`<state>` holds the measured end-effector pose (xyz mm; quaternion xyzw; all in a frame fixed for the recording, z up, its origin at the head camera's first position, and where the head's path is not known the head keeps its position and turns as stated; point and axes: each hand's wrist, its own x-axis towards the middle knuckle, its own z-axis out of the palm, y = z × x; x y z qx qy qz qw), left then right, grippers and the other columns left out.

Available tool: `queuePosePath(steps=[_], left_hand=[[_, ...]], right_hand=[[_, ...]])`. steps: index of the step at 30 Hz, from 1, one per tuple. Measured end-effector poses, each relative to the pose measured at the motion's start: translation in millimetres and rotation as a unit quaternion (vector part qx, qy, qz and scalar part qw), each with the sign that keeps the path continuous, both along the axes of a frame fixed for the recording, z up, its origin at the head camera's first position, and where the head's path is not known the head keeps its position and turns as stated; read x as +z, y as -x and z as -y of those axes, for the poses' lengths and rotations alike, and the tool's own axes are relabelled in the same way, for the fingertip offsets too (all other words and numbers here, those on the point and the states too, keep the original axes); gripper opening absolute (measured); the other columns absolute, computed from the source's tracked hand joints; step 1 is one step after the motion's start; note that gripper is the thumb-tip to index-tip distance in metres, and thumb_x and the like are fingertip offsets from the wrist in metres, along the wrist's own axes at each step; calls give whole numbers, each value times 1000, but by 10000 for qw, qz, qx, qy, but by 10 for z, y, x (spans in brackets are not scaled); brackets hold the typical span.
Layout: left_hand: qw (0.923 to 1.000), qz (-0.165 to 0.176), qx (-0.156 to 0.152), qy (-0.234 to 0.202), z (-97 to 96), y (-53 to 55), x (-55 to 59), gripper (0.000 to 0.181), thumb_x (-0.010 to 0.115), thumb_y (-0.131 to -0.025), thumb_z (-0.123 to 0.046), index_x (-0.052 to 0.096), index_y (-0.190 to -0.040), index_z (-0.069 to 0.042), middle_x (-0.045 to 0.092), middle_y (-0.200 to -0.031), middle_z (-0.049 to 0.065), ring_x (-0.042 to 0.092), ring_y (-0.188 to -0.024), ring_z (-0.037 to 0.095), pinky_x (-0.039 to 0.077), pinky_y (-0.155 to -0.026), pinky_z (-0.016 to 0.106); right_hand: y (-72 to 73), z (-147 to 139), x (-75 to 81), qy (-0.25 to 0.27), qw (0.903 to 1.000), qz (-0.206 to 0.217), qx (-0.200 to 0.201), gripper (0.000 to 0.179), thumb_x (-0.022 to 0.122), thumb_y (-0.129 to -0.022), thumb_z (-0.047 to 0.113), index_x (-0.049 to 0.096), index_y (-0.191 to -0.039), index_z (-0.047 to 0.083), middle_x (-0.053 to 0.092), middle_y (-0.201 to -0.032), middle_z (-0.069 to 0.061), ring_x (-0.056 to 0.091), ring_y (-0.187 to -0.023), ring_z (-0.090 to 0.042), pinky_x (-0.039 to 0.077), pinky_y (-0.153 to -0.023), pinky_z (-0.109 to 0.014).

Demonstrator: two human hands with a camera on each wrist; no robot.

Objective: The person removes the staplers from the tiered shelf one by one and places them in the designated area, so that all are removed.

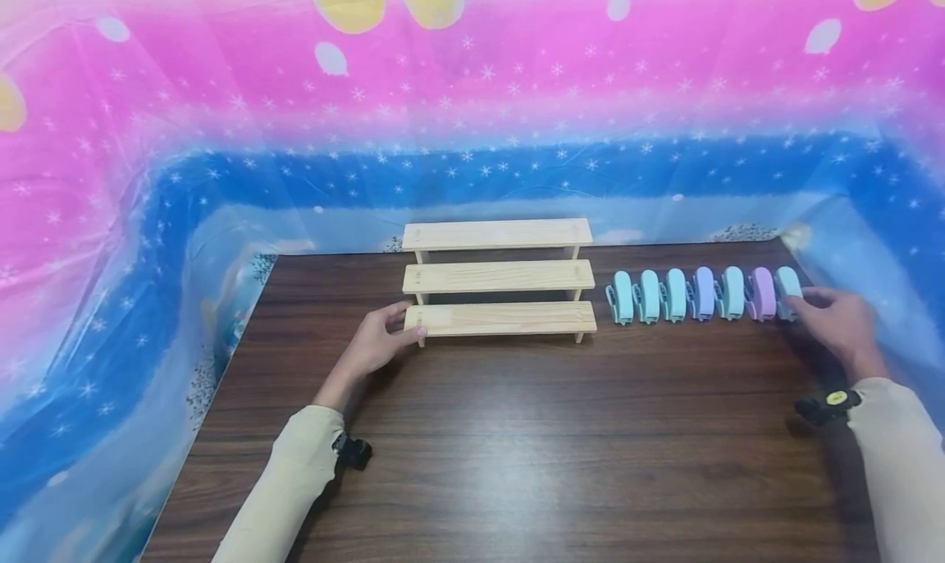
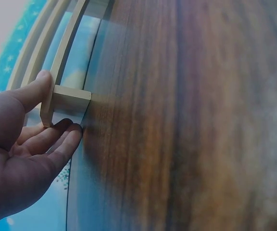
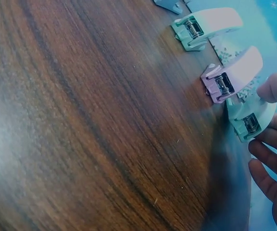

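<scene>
At the left end of a three-tier wooden display stand (image 1: 499,319), my left hand (image 1: 372,341) grips the lowest tier. In the left wrist view its thumb lies on the board and the other fingers curl near the board's end. On the right, my right hand (image 1: 842,321) holds a mint-green plastic spring clip (image 3: 244,119), the rightmost of a row, with thumb and fingers on either side. Beside it stands a pink-purple clip (image 1: 761,293). Further left in the row are a green clip (image 1: 731,292), a lavender clip (image 1: 703,293) and several more mint-green ones.
The stand and the row of clips share a dark wood-grain table (image 1: 472,448). Behind and around the table hangs a pink and blue patterned cloth (image 1: 472,112), close to its back and side edges. A small black camera is strapped to each wrist.
</scene>
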<state>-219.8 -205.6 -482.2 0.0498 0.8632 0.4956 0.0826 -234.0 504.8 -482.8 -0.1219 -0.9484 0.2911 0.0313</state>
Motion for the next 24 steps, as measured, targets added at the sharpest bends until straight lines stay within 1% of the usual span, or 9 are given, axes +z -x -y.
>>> queuePosePath(steps=[8,10,12,14,16,17,19,24], left_hand=[[10000,-1,-14,-1,8,3,-2,71,73,-97,-31,44,-153,1,55,-146,24,53,-136,38,46,-109,52],[10000,10,-22,-5,9,6,-1,71,73,-97,-32,44,-153,1,55,-146,24,53,-136,38,46,-109,52],[10000,24,-19,-3,12,9,-2,71,73,-97,-31,43,-153,0,55,-146,24,53,-136,38,46,-109,52],[10000,42,-5,18,13,14,-8,71,73,-97,-32,43,-153,0,55,-146,24,52,-136,38,46,-110,52],[10000,37,-14,59,18,18,-14,72,73,-97,-32,43,-153,0,54,-146,24,52,-136,39,45,-110,53],[10000,37,-10,72,21,19,-15,72,73,-97,-32,43,-153,0,54,-146,24,52,-136,39,45,-110,53],[10000,32,-7,84,22,18,-14,72,73,-97,-33,43,-154,0,54,-146,24,52,-136,39,45,-110,53],[10000,-6,-36,54,17,10,-1,71,73,-97,-32,43,-153,0,55,-146,24,52,-136,38,46,-109,53]], right_hand=[[6,7,-32,-9,10000,-38,-24,77,56,-100,54,56,-135,-14,52,-134,-42,52,-116,-50,39,-71,-30],[7,-4,-43,6,10000,-18,-14,76,56,-100,54,55,-136,-14,53,-133,-42,52,-116,-50,40,-72,-33],[9,-18,-54,8,10000,19,-9,77,56,-100,54,55,-136,-14,52,-134,-43,51,-117,-51,44,-76,-40],[13,-30,-61,22,10000,65,-16,78,55,-100,54,53,-138,-14,50,-135,-43,49,-120,-53,46,-83,-51],[16,-38,-62,42,9999,120,-24,80,54,-100,56,52,-139,-14,48,-137,-44,47,-122,-55,44,-90,-62],[20,-42,-63,41,9999,141,-32,81,54,-100,56,51,-140,-14,47,-138,-44,47,-123,-56,42,-93,-65],[25,-51,-65,53,9998,175,-48,82,53,-100,58,50,-141,-13,46,-139,-44,45,-125,-57,40,-96,-68],[31,-75,-74,144,9996,229,-71,83,51,-100,59,48,-142,-13,43,-142,-44,41,-129,-60,37,-100,-71]])
